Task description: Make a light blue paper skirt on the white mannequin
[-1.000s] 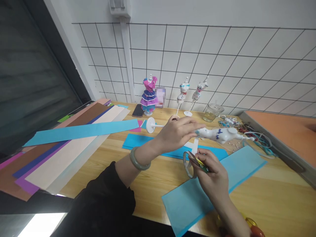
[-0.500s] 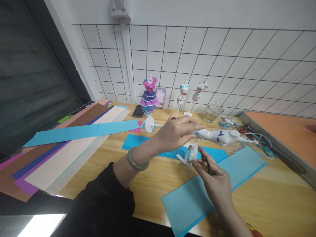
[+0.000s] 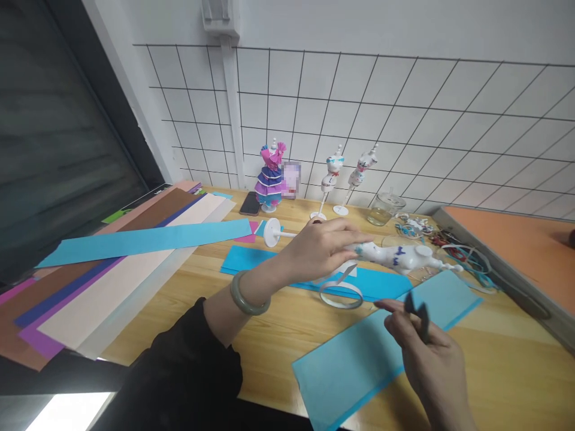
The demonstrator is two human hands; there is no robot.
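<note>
My left hand is wrapped round a small white mannequin that lies sideways, its round base to the left and its neck to the right. Purple and teal marks show on its body. Just below, a roll of white tape rests on the table, with a loose strip rising toward the mannequin. My right hand is closed on small dark scissors, blurred, above a light blue paper strip. Behind the tape is a folded bright blue paper strip.
Coloured paper strips overlap at the left. Along the wall stand a phone, a dressed mannequin, two white mannequins and a glass jar. Ribbons and cords lie beside a grey-edged orange board.
My right hand has let go of the tape roll and moved right and down with the scissors. The roll now lies flat on the table. My left hand has barely moved.
</note>
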